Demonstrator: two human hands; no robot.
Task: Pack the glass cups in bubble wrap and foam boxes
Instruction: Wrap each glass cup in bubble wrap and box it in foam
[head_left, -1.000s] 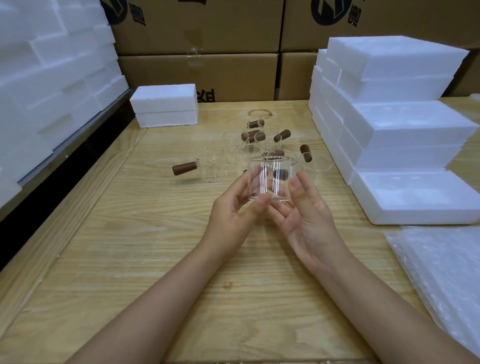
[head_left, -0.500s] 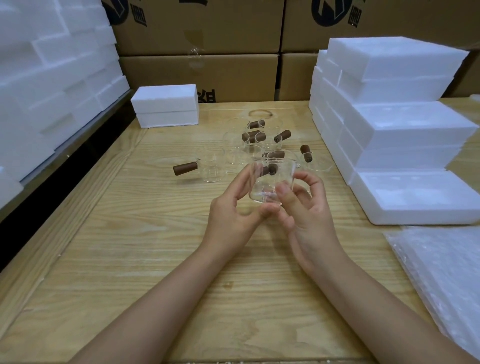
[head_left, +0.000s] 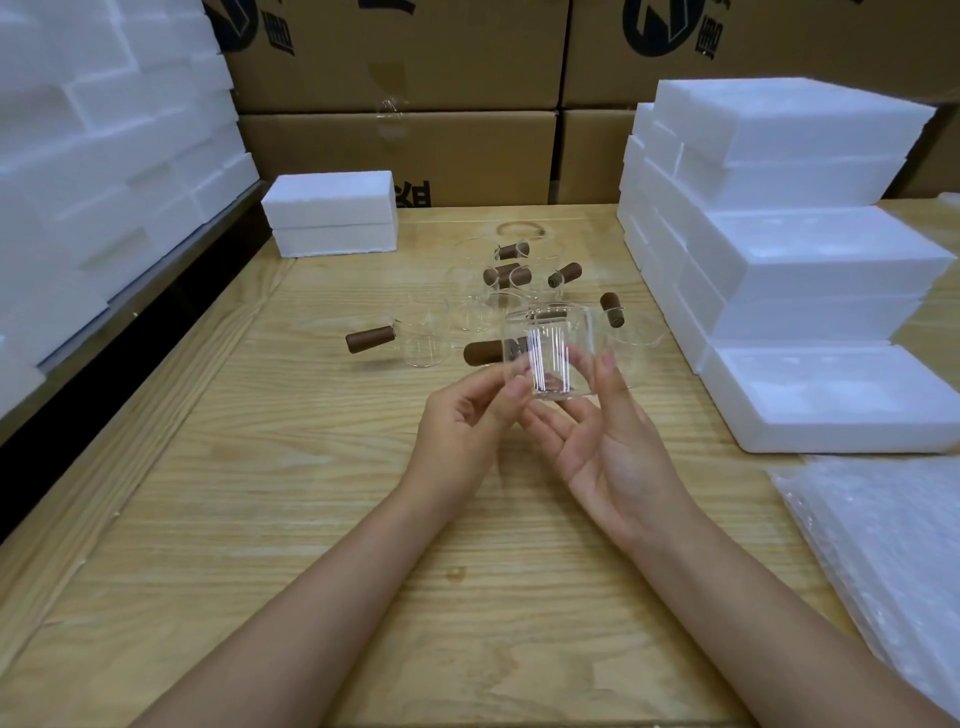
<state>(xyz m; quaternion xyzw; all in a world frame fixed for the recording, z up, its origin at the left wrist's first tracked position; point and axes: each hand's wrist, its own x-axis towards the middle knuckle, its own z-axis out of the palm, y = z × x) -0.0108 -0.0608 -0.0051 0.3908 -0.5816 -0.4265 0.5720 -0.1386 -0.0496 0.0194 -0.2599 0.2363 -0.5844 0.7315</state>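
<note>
Open white foam box (head_left: 831, 439), right side of the pale wooden bench (head_left: 260, 519): moulded recesses show in its top. Behind it stands a stack of closed white foam boxes (head_left: 810, 249); one small closed foam box (head_left: 332, 208) sits far left. Their contents are hidden. Clear bubble wrap sheets (head_left: 883, 545) lie near right. A cluster of loose glass cups with brown handles (head_left: 506, 274) stands at the far middle of the bench.

Clear glass cup (head_left: 558, 353) is held above the bench centre, between both hands. The left hand (head_left: 467, 421) pinches its lower left wall with thumb and curled fingers. The right hand (head_left: 608, 447) is spread wide, with straight fingers under the base and the thumb against the right wall.

Half a second ago the right fingers curled round the cup and its brown wooden handle (head_left: 483, 352) lay at the far side, seen through the glass. Now those fingers are flat and the cup is turned.

The cup stands upright, mouth up. The handle's long axis runs level, pointing left.
</note>
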